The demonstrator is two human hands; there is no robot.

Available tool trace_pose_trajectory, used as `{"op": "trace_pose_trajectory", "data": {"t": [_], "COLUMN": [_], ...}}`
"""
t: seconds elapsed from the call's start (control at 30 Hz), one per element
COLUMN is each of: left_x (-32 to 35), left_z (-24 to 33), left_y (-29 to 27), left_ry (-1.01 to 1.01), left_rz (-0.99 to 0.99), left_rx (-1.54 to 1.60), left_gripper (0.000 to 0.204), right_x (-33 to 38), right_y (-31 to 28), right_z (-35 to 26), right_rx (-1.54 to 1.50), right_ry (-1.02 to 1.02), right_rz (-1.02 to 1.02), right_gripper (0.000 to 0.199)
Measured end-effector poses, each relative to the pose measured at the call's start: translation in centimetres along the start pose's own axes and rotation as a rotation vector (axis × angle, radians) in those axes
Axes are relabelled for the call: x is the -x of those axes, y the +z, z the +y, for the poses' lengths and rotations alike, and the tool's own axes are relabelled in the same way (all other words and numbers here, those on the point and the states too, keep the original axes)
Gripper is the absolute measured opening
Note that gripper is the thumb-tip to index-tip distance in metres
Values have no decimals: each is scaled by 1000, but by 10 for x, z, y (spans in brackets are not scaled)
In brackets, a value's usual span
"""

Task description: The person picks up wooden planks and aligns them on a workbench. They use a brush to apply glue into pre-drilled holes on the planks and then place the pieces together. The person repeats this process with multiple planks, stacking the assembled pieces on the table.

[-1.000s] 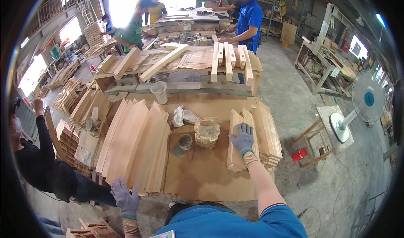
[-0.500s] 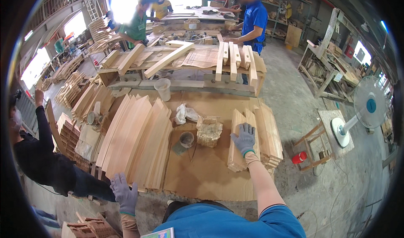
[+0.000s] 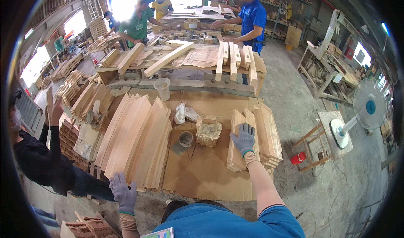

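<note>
Apparently to steady them, the right hand (image 3: 243, 138) rests flat, fingers apart, on short boards (image 3: 235, 159) at the cardboard-covered table's (image 3: 202, 185) right edge; the left hand (image 3: 123, 192), fingers spread, clasps nothing beside long boards (image 3: 131, 139) at the near-left corner.

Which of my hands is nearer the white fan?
Right hand: it lies on the right-hand wood pieces, with the white fan off to its right. The left hand is farther away, by the near end of the left-hand boards.
</note>
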State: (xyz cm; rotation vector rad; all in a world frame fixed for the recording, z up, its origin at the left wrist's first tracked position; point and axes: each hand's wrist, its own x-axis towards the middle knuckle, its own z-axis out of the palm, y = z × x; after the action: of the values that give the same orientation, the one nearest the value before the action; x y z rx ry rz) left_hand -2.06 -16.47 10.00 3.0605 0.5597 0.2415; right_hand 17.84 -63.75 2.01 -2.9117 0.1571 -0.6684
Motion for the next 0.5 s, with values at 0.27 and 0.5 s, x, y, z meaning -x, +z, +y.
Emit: {"op": "trace_pose_trajectory", "data": {"t": [0.27, 0.5], "left_x": [-1, -2], "left_z": [-1, 3], "left_y": [-1, -6], "left_ry": [-1, 15], "left_rz": [-7, -3], "left_rx": [19, 73], "left_gripper": [67, 63], "right_x": [0, 2], "right_y": [1, 0], "right_z": [0, 1], "right_rx": [3, 6], "right_ry": [8, 22], "right_rz": [-7, 2], "right_gripper": [59, 60]}}
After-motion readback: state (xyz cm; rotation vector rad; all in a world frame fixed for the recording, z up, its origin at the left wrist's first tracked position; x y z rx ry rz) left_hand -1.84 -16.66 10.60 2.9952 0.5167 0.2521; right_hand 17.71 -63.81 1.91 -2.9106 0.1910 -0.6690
